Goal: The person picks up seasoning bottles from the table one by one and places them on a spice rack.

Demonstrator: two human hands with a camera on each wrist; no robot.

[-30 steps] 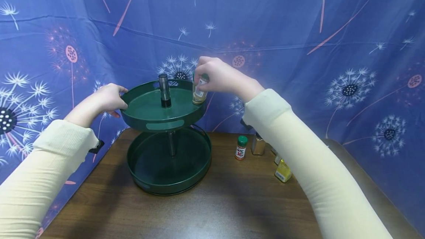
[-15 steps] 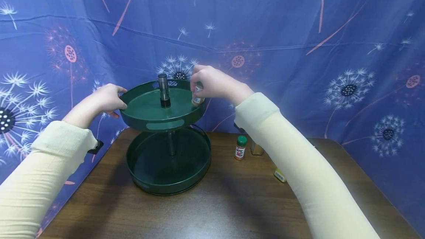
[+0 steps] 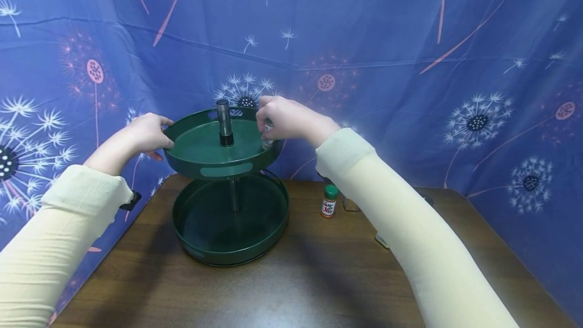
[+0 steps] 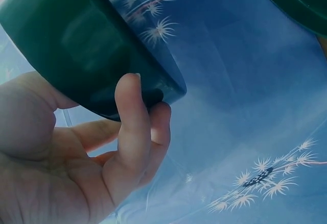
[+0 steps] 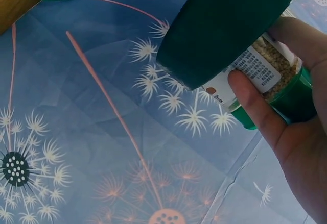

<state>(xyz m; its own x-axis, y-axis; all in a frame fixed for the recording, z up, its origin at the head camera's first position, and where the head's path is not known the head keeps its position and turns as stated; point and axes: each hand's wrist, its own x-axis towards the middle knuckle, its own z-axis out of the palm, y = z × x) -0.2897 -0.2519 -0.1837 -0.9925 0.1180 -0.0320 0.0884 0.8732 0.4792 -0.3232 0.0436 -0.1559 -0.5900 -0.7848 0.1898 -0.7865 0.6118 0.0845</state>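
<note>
My right hand (image 3: 288,118) grasped a small spice jar (image 5: 259,72) at the right side of the upper tray (image 3: 200,139) of a dark green two-tier stand. My fingers were wrapped about the jar near its green cap, one digit lying across the white label, with tan granules showing beside it.

The jar hung directly below my fingers, its long axis close to upright, cap end up towards my palm and base towards the tray floor. In the right wrist view the tray's wall crossed in front of the jar's lower end, so the jar stood inside the rim, not outside it. Whether its base touched the floor or the wall I could not tell; my hand and the rim hid that.

My left hand (image 3: 148,134) was well apart on the opposite side, its fingers and thumb gripping the tray's left edge. Between the two hands rose the metal post (image 3: 224,121), so the right was plainly the nearer one to the jar.

Below sat the lower tray (image 3: 230,256) on a brown wooden table (image 3: 273,292). A red jar with a green cap (image 3: 329,202) stood to its right, near my right sleeve (image 3: 387,186).
</note>
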